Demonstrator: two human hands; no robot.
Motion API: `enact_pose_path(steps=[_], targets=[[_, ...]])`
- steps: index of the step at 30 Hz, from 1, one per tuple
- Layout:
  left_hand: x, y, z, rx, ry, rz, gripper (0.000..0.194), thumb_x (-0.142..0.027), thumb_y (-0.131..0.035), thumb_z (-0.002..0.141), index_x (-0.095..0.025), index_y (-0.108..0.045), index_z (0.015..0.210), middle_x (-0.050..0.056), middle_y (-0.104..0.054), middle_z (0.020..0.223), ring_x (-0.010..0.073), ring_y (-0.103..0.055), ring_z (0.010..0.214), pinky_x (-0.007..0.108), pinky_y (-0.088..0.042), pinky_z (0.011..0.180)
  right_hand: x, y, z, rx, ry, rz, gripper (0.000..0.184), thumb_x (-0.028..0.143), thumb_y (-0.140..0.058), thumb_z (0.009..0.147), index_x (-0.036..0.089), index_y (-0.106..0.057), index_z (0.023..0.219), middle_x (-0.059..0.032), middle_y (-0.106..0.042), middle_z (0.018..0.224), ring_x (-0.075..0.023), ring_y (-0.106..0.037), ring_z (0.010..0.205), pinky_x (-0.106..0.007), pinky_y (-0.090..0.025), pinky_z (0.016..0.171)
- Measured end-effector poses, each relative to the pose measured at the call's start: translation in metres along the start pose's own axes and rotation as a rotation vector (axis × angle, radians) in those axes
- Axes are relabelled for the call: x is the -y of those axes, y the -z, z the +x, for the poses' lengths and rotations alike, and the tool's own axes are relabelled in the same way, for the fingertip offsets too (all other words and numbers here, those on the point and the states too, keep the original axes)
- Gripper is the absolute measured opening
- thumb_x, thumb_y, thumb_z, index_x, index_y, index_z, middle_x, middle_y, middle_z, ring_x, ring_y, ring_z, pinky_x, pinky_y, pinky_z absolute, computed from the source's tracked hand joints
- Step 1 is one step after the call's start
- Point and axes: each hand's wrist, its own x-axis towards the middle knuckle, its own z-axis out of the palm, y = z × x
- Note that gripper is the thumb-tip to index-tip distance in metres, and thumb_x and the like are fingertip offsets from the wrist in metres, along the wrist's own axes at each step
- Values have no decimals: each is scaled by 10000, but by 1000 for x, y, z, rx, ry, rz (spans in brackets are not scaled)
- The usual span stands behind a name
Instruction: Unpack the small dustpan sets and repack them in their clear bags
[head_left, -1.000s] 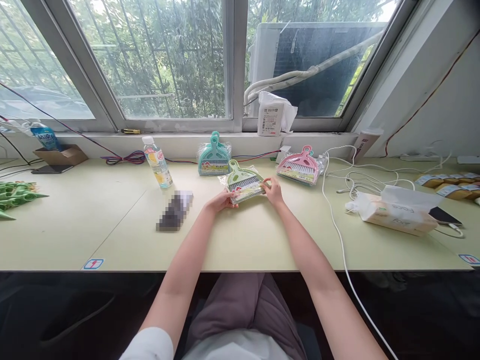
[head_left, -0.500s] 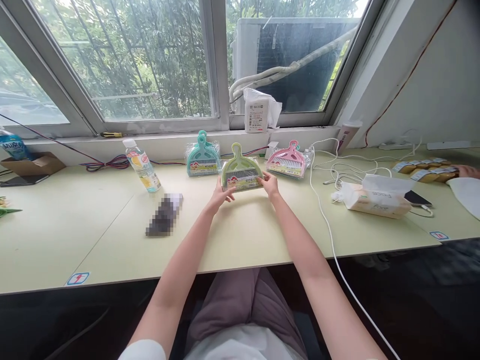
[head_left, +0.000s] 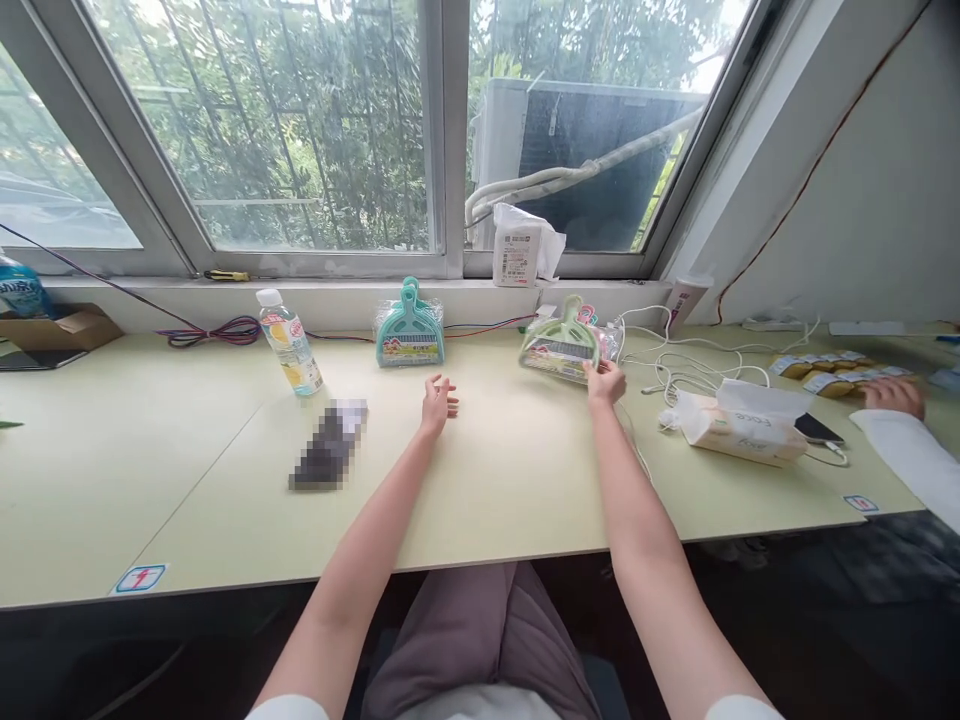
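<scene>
At table (head_left: 517, 480), right hand (head_left: 606, 382) grips green dustpan (head_left: 559, 345); left hand (head_left: 438, 404) half-spread

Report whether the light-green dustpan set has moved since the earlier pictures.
Yes: the light-green set has moved right, farther from the stationary teal set.

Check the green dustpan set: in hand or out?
In hand: the right hand grips the green dustpan set by one corner; left hand apart.

Bright daylight through windows (head_left: 315, 125); deep shadow below table (head_left: 510, 480); wide-angle stretch toward edges.
</scene>
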Motion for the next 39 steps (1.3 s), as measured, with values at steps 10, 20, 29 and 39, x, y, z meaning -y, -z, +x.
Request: enact_pose_path(steps=[10, 20, 29, 39], targets=[[-6, 2, -13, 25, -32, 99, 283, -380, -380, 933, -199, -451, 1139, 71, -635, 1034, 69, -576, 624, 150, -449, 475, -14, -47, 41, -388, -375, -91, 197, 241, -584, 791, 199, -624, 979, -135, -689, 1059, -283, -634, 1025, -389, -453, 889], [8, 1, -9, -17, -17, 133, 407, -316, -435, 893, -220, -304, 1267, 94, -562, 1190, 94, -607, 675, 221, -492, 519, -42, -67, 35, -453, -293, -196, 287, 261, -553, 813, 190, -477, 1081, -209, -494, 1231, -349, -468, 1198, -529, -397, 949], [-49, -10, -101, -210, -640, 379, 357, -220, -458, 882, -232, -439, 1239, 115, -500, 1317, 228, -483, 1218, 439, -437, 981, -51, -43, 22, -346, -260, -184, 391, 365, -554, 850, 203, -420, 1179, -206, -494, 1263, -357, -475, 1223, -555, -419, 955], [67, 81, -324, 84, -1040, 731, 258, -148, -391, 919, -242, -627, 959, 39, -688, 878, 129, -635, 763, 233, -532, 723, -14, 14, -51, -253, -46, -159, 438, 256, -441, 860, 237, -355, 1288, -177, -389, 1374, -327, -391, 1306, -601, -385, 987]])
